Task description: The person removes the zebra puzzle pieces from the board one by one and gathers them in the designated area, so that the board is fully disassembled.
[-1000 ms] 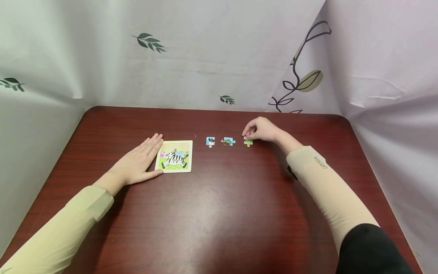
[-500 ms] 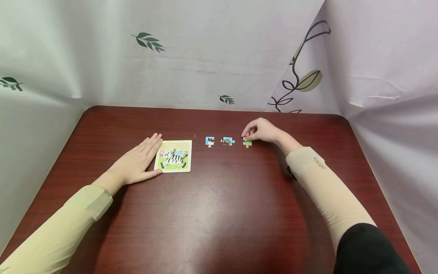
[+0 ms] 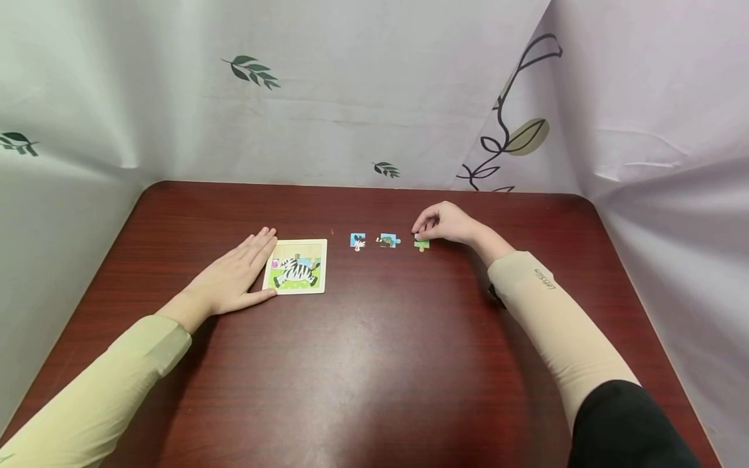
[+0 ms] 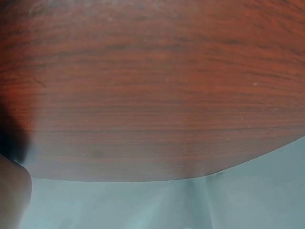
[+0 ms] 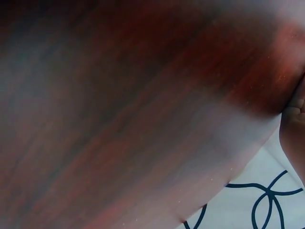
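Observation:
A square puzzle board (image 3: 324,266) with a pale rim and a running zebra picture lies on the table, a bare tan strip showing in its upper part. My left hand (image 3: 234,276) lies flat along its left side, fingers straight, fingertips and thumb at the rim. To the right, my right hand (image 3: 449,222) pinches the upper edge of a green jigsaw piece (image 3: 422,245), which appears to lie on the tabletop. Beside it are a blue-and-green jigsaw piece (image 3: 388,240) and a blue, black and white jigsaw piece (image 3: 357,241). Neither wrist view shows the puzzle.
The dark red wooden table (image 3: 351,364) has rounded far corners. Pale cloth (image 3: 328,97) with leaf prints hangs behind it and at both sides. Only a blurred edge of a hand (image 4: 14,191) enters the left wrist view.

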The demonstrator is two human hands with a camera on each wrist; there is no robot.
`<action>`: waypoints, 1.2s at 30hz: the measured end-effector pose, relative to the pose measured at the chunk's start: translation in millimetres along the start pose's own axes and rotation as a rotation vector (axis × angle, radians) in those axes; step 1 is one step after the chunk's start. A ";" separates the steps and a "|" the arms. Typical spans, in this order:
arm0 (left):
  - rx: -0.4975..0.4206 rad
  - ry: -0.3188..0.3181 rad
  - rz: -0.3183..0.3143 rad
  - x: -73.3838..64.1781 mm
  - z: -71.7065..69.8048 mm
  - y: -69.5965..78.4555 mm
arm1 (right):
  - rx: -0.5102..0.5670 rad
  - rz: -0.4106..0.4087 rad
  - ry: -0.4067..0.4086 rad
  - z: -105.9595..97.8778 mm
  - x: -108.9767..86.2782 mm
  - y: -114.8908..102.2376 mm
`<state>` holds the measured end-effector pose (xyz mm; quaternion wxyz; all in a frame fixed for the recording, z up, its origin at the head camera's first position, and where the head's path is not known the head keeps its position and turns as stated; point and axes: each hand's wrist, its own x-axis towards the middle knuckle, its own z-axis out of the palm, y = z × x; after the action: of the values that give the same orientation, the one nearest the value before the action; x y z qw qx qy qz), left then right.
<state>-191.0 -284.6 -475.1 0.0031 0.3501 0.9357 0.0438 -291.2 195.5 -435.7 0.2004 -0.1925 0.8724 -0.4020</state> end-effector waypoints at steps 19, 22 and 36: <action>0.001 0.043 0.040 0.1 0.3 -1.6 | 0.101 0.012 0.100 -4.3 5.8 -7.9; 0.006 0.044 0.048 -0.4 -0.4 -2.3 | 0.168 0.004 0.127 -2.2 9.3 -19.4; 0.008 0.034 0.034 -1.2 -2.7 0.4 | 0.167 -0.125 0.056 36.9 31.9 -60.5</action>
<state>-190.0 -285.4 -472.4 -0.0148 0.3654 0.9296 0.0459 -289.0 120.2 -416.8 0.1657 -0.2179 0.8274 -0.4903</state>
